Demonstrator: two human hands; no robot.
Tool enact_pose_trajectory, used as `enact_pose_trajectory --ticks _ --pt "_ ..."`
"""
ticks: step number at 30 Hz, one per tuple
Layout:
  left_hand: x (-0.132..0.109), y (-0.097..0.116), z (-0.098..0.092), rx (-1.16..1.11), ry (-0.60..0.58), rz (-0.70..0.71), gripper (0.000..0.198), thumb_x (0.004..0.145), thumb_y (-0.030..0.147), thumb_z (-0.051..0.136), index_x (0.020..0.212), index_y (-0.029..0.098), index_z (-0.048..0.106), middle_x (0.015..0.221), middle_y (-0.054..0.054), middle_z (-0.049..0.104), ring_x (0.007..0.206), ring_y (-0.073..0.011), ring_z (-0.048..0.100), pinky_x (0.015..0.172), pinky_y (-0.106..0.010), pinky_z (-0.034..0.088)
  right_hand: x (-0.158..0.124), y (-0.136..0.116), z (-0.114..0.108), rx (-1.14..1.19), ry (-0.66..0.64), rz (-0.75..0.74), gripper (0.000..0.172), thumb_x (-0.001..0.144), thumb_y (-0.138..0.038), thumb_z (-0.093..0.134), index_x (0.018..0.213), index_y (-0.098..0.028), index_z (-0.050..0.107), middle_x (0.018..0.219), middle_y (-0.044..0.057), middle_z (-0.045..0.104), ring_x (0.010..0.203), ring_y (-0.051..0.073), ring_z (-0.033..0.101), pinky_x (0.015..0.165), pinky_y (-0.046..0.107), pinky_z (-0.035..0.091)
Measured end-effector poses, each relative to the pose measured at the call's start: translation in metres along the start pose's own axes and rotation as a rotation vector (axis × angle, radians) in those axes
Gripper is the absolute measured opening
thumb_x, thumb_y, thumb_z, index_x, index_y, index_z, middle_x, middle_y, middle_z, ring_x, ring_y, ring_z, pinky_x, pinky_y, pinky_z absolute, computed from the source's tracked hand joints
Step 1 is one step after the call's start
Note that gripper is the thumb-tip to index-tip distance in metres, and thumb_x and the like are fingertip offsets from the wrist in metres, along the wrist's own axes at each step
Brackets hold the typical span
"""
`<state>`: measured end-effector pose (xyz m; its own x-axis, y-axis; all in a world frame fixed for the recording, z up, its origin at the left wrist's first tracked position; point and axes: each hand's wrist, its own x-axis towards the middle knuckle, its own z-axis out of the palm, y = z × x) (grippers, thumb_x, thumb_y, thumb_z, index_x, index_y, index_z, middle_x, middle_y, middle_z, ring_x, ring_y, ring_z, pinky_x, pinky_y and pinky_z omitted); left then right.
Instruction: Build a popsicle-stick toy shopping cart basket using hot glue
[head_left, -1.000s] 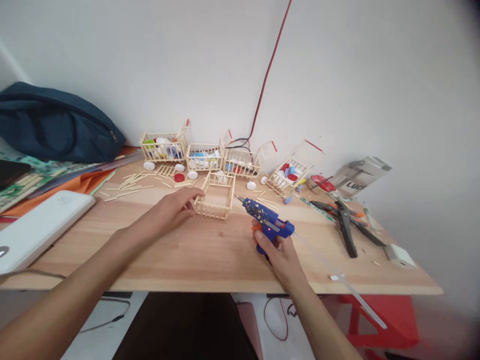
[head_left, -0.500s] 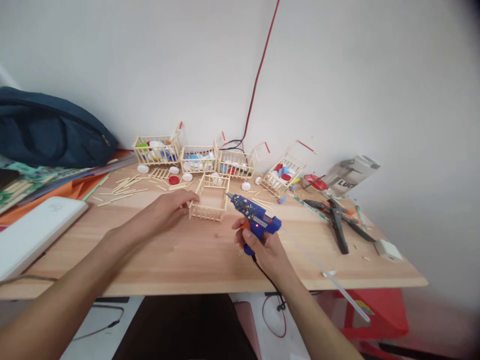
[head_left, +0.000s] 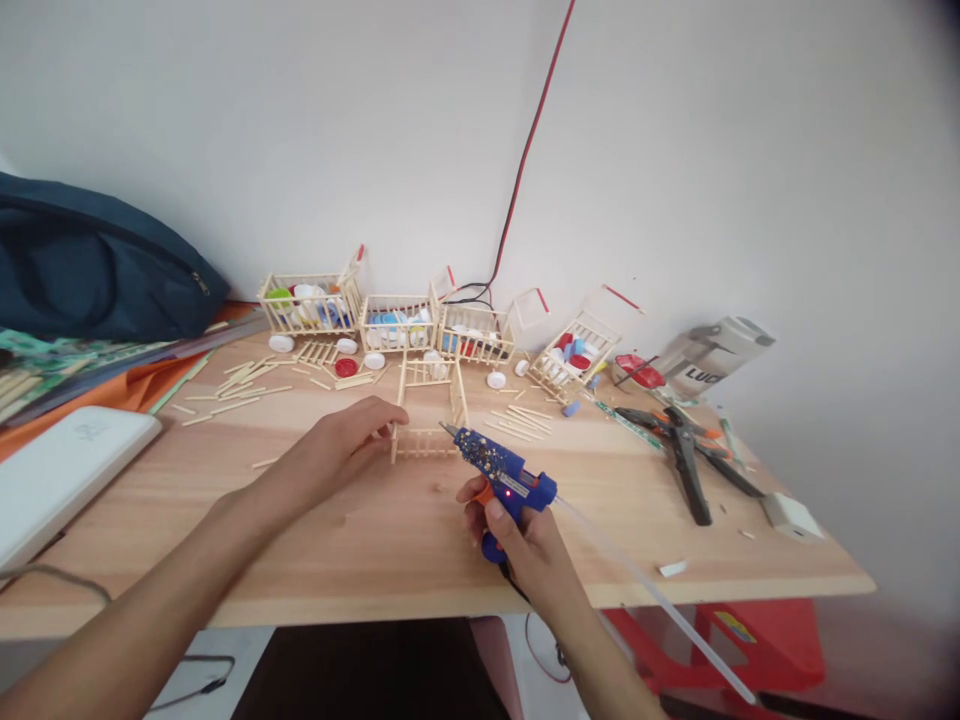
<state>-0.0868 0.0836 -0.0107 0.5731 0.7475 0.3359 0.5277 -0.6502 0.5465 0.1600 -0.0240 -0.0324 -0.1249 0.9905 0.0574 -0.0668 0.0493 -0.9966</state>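
My right hand (head_left: 517,535) is wrapped round a blue hot glue gun (head_left: 495,465), with fingers at its orange trigger and a small red light lit on its side. A long clear glue stick (head_left: 660,595) trails from the back of the gun. The nozzle points left, close to the near right corner of a small wooden-stick basket frame (head_left: 426,442). My left hand (head_left: 364,430) holds the left side of that frame, fingertips bent over its edge; some of the fingers are hidden behind the hand. The frame stands on the wooden table (head_left: 330,540).
Several small stick carts (head_left: 311,305) filled with bottle caps line the wall. Loose sticks (head_left: 240,388) and white caps (head_left: 374,361) lie before them. Pliers (head_left: 686,460) and a white adapter (head_left: 791,517) are at the right; a white power bank (head_left: 75,480) and dark blue bag (head_left: 105,265) at the left.
The glue gun's nozzle has moved from the frame's far right part down to its near right corner. The frame has turned slightly in my left hand, and the whole view has shifted a little.
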Motion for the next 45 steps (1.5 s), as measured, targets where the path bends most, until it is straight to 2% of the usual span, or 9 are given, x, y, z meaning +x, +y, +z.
enact_pose_trajectory --ticks 6,10,23,27,31,37,42,45 --pt "0.000 0.008 0.004 -0.057 0.016 -0.025 0.026 0.090 0.014 0.045 0.112 0.020 0.058 0.105 -0.005 0.063 0.090 -0.0152 0.062 0.081 -0.027 0.050 -0.006 -0.003 -0.002 -0.185 0.044 0.001 0.038 0.094 -0.052 0.049 0.099 -0.018 0.065 0.080 0.005 0.062 0.068 0.016 0.055 0.061 0.028 0.045" --pt "-0.001 0.009 0.005 -0.136 0.022 -0.045 0.025 0.089 0.014 0.048 0.111 0.020 0.058 0.103 -0.005 0.062 0.089 -0.0142 0.062 0.080 -0.027 0.052 -0.009 -0.002 -0.001 -0.213 0.108 0.030 0.039 0.092 -0.054 0.050 0.097 -0.018 0.066 0.077 0.005 0.061 0.066 0.016 0.055 0.060 0.028 0.046" --pt "-0.004 0.011 0.004 -0.202 0.033 -0.075 0.023 0.090 0.017 0.050 0.111 0.021 0.057 0.110 -0.006 0.062 0.090 -0.0147 0.064 0.081 -0.028 0.053 -0.004 -0.005 0.018 -0.160 0.038 0.062 0.041 0.094 -0.056 0.046 0.092 -0.019 0.062 0.067 0.003 0.060 0.059 0.016 0.056 0.053 0.027 0.043" --pt "-0.004 0.009 0.003 -0.183 0.028 -0.049 0.026 0.089 0.013 0.048 0.112 0.021 0.057 0.111 -0.006 0.061 0.091 -0.0142 0.063 0.080 -0.027 0.052 0.000 -0.007 0.020 -0.142 0.018 0.068 0.043 0.093 -0.058 0.046 0.092 -0.018 0.063 0.070 0.004 0.060 0.060 0.016 0.055 0.052 0.027 0.042" --pt "-0.004 0.007 0.000 -0.142 -0.013 -0.006 0.029 0.087 0.009 0.047 0.112 0.020 0.057 0.110 -0.006 0.059 0.094 -0.0144 0.060 0.083 -0.026 0.051 0.001 -0.001 0.011 -0.170 0.025 0.049 0.039 0.094 -0.054 0.048 0.095 -0.019 0.065 0.075 0.004 0.062 0.064 0.016 0.055 0.059 0.028 0.045" --pt "-0.001 0.015 -0.010 -0.040 -0.070 -0.017 0.035 0.085 0.013 0.050 0.118 0.022 0.055 0.112 -0.005 0.058 0.091 -0.0151 0.059 0.080 -0.027 0.050 -0.005 0.001 0.003 -0.181 0.093 -0.057 0.035 0.095 -0.051 0.047 0.097 -0.021 0.066 0.094 0.009 0.067 0.083 0.021 0.060 0.079 0.035 0.048" --pt "-0.002 0.021 -0.012 0.023 -0.083 -0.056 0.035 0.083 0.027 0.063 0.118 0.023 0.057 0.119 -0.007 0.056 0.106 -0.0214 0.056 0.092 -0.035 0.048 -0.003 -0.002 0.000 -0.097 0.158 -0.106 0.033 0.096 -0.050 0.046 0.098 -0.022 0.063 0.099 0.009 0.068 0.089 0.022 0.060 0.080 0.037 0.047" --pt "-0.003 0.025 -0.006 0.047 -0.032 -0.063 0.031 0.084 0.022 0.059 0.115 0.023 0.059 0.123 -0.008 0.050 0.111 -0.0211 0.054 0.094 -0.035 0.048 -0.002 -0.001 -0.004 -0.106 0.178 -0.123 0.032 0.096 -0.049 0.047 0.102 -0.022 0.062 0.101 0.009 0.068 0.089 0.022 0.060 0.079 0.036 0.047"
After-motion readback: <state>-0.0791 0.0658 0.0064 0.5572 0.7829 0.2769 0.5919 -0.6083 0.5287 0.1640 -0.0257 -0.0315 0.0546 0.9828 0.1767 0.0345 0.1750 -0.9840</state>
